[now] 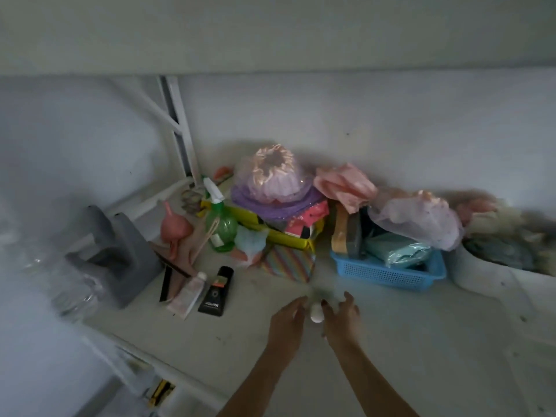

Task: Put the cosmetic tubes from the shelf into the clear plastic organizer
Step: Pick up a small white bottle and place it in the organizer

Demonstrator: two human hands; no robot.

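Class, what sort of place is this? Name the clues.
Probably a household storage shelf: a white painted shelf crowded with a green spray bottle, a blue plastic basket and a black cosmetic tube.
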